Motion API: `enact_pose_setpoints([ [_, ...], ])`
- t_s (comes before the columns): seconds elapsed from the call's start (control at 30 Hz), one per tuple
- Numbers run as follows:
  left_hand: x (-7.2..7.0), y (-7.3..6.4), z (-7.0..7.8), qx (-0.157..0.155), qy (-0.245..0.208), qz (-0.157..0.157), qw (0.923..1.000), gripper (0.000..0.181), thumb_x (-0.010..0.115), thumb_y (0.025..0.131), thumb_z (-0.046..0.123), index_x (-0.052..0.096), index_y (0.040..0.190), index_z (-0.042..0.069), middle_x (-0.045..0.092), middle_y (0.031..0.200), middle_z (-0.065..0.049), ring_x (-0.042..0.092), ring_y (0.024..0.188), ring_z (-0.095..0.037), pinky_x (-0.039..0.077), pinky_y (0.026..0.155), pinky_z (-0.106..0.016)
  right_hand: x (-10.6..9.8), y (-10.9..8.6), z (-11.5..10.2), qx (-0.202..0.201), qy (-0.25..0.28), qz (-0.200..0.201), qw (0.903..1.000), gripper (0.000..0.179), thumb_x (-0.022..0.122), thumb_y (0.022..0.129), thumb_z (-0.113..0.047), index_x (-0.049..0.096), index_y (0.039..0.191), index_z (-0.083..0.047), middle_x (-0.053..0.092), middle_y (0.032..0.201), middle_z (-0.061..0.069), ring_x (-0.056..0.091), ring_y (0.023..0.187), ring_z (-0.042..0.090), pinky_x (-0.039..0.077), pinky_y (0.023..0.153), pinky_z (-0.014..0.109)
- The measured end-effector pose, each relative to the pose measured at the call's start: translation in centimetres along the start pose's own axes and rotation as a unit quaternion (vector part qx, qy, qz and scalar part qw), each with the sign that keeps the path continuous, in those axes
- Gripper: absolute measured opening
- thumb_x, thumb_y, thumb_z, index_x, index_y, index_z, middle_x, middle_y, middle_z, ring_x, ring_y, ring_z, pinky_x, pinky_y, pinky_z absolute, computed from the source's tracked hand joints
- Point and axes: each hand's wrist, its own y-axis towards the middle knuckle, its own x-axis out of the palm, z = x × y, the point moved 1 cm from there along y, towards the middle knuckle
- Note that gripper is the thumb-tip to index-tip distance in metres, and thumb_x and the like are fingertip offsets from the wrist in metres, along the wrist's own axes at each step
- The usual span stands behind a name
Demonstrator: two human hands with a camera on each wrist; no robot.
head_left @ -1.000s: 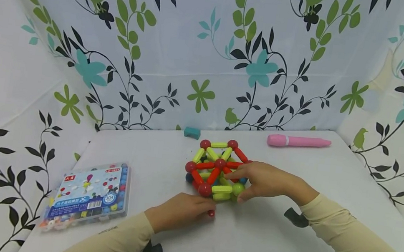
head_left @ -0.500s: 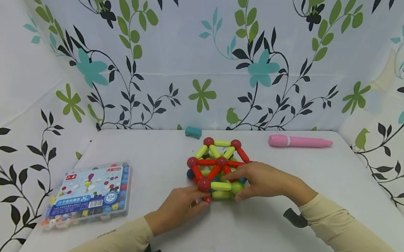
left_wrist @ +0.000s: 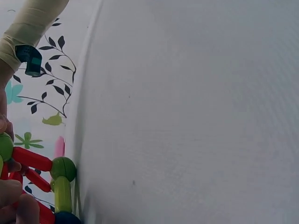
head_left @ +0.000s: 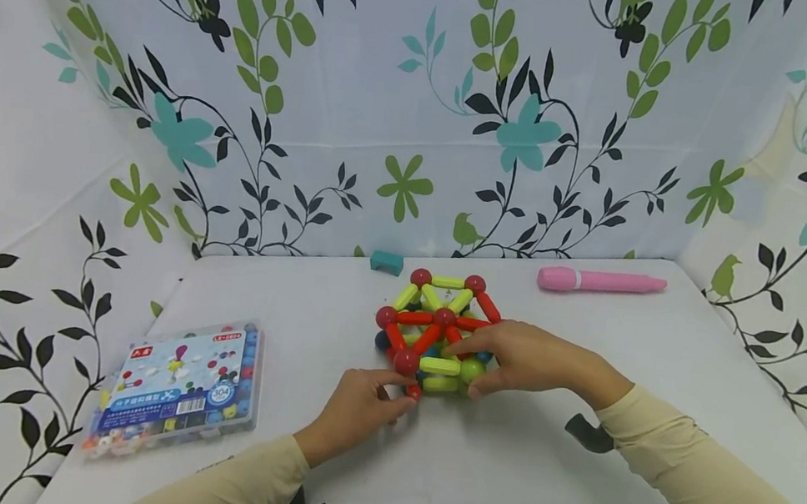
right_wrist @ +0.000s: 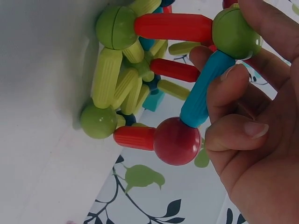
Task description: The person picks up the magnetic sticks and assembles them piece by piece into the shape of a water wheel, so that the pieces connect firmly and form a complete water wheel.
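A construction of coloured rods and balls point(head_left: 444, 317) stands on the table in the head view, with red balls joined by red and yellow rods on top. My left hand point(head_left: 357, 404) pinches a red rod point(head_left: 413, 391) between thumb and fingers, right under the front-left red ball point(head_left: 406, 361). On the opposite side my right hand point(head_left: 530, 358) grips the construction. Close up in the right wrist view, its fingers curl round a blue rod point(right_wrist: 205, 91) and touch a green ball point(right_wrist: 236, 35). The left wrist view catches only part of the construction, beside a green ball point(left_wrist: 63, 168).
To the left lies a clear plastic box point(head_left: 248, 376) of small coloured parts with a printed label. A pink marker-shaped object point(head_left: 600, 282) and a teal block point(head_left: 386, 262) lie near the back edge. Patterned cloth point(head_left: 360, 112) surrounds the white table point(head_left: 496, 482).
My left hand has moved forward with the red rod, from the table up to the construction's front-left corner. That corner has shifted slightly back. My right hand has barely moved.
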Motion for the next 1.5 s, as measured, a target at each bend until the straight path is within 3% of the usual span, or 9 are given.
enact_pose_setpoints([
  [0.13,0.0,0.2,-0.1,-0.056,-0.035,0.014,0.9977,0.033,0.078,0.089,0.02,0.072,0.12,0.008,0.077,0.1,-0.005,0.068,0.06,-0.015,0.053,0.051,-0.026,0.0,-0.1,0.1,-0.002,0.0,0.002,1.0,0.059,0.084,0.084,-0.036,0.065,0.139,-0.025,0.067,0.13,-0.007,0.058,0.119,0.019,0.053,0.098,0.046],
  [0.23,-0.2,0.4,-0.1,-0.077,-0.042,0.028,0.9958,0.039,0.079,0.089,0.024,0.068,0.124,0.009,0.076,0.111,-0.005,0.066,0.064,-0.015,0.055,0.057,-0.028,0.0,-0.1,0.1,-0.009,0.001,0.003,1.0,0.059,0.084,0.085,-0.036,0.065,0.139,-0.024,0.068,0.131,-0.005,0.059,0.119,0.019,0.053,0.099,0.047],
  [0.67,-0.9,1.6,-0.3,-0.043,-0.026,0.055,0.9972,0.024,0.079,0.091,0.026,0.077,0.114,0.018,0.076,0.105,0.0,0.063,0.056,-0.014,0.054,0.053,-0.029,0.0,0.0,0.4,-0.02,0.002,0.003,0.9998,0.058,0.083,0.085,-0.035,0.065,0.139,-0.023,0.068,0.13,-0.009,0.059,0.116,0.016,0.053,0.098,0.044],
  [0.9,-1.5,1.7,-0.1,-0.062,-0.021,0.023,0.9976,0.034,0.082,0.088,0.03,0.076,0.118,0.015,0.075,0.106,0.001,0.066,0.064,-0.014,0.055,0.058,-0.029,-0.1,-0.1,0.4,-0.017,0.001,0.002,0.9999,0.058,0.083,0.085,-0.036,0.065,0.138,-0.023,0.067,0.131,-0.008,0.058,0.118,0.018,0.052,0.1,0.044],
  [1.03,-3.1,2.0,-0.2,-0.103,-0.001,0.002,0.9947,0.032,0.083,0.087,0.026,0.072,0.114,0.013,0.073,0.103,0.002,0.065,0.073,-0.016,0.056,0.062,-0.03,0.0,-0.1,0.3,-0.015,0.009,-0.003,0.9998,0.059,0.082,0.086,-0.037,0.064,0.14,-0.024,0.066,0.132,-0.008,0.057,0.12,0.02,0.051,0.101,0.046],
  [1.13,-4.4,3.1,-0.8,-0.145,0.013,0.022,0.9891,0.032,0.08,0.088,0.018,0.066,0.117,0.011,0.068,0.101,0.0,0.064,0.078,-0.018,0.057,0.068,-0.031,0.0,-0.1,0.3,-0.012,0.01,-0.004,0.9999,0.059,0.082,0.086,-0.038,0.064,0.14,-0.024,0.065,0.132,-0.01,0.056,0.121,0.02,0.051,0.102,0.047],
  [1.23,-5.2,4.7,-1.6,-0.175,0.003,0.04,0.9837,0.044,0.076,0.091,0.017,0.06,0.132,0.011,0.067,0.115,-0.006,0.065,0.087,-0.021,0.059,0.08,-0.036,0.0,-0.2,0.4,-0.011,0.009,-0.003,0.9999,0.058,0.081,0.086,-0.037,0.064,0.14,-0.024,0.065,0.132,-0.01,0.056,0.121,0.02,0.05,0.102,0.047],
  [1.37,-5.1,6.7,-2.6,-0.188,-0.03,0.018,0.9815,0.055,0.072,0.094,0.015,0.054,0.147,0.016,0.06,0.141,-0.009,0.063,0.102,-0.026,0.056,0.095,-0.044,0.0,-0.3,0.5,-0.016,0.009,0.0,0.9998,0.058,0.081,0.087,-0.037,0.064,0.14,-0.024,0.065,0.132,-0.009,0.056,0.121,0.02,0.051,0.101,0.046],
  [1.5,-4.6,8.0,-3.2,-0.184,-0.03,0.001,0.9826,0.055,0.069,0.095,0.009,0.054,0.148,0.016,0.056,0.146,-0.009,0.06,0.11,-0.029,0.053,0.101,-0.046,0.0,-0.4,0.6,-0.019,0.011,-0.001,0.9998,0.059,0.081,0.087,-0.037,0.063,0.141,-0.024,0.065,0.134,-0.007,0.056,0.121,0.02,0.051,0.101,0.046],
])
